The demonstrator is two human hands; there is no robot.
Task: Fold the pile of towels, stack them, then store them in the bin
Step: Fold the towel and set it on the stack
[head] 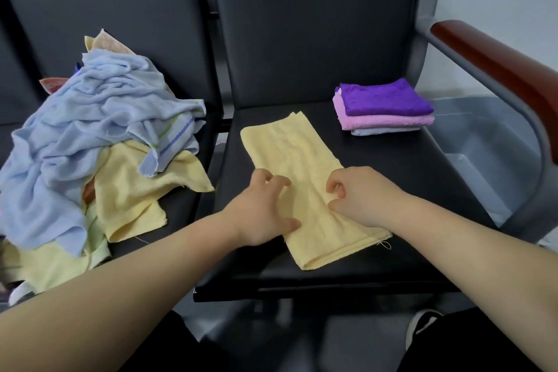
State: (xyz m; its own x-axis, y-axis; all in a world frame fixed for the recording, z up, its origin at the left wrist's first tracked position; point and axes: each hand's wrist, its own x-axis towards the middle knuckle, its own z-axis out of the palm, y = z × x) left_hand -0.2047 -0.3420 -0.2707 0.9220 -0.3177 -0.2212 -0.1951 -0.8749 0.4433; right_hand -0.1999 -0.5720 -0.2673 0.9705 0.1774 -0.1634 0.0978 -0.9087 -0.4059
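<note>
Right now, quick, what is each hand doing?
Left hand: curled fingers grip the yellow towel.
Right hand: pinches the same towel.

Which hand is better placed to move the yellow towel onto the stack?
The right hand: the stack sits on its side; the left hand would have to cross the yellow towel.

Two black padded seats (392, 178) stand side by side. A reddish-brown wooden armrest (498, 69) tops a grey metal frame (522, 214). A black shoe (422, 326) shows below.
</note>
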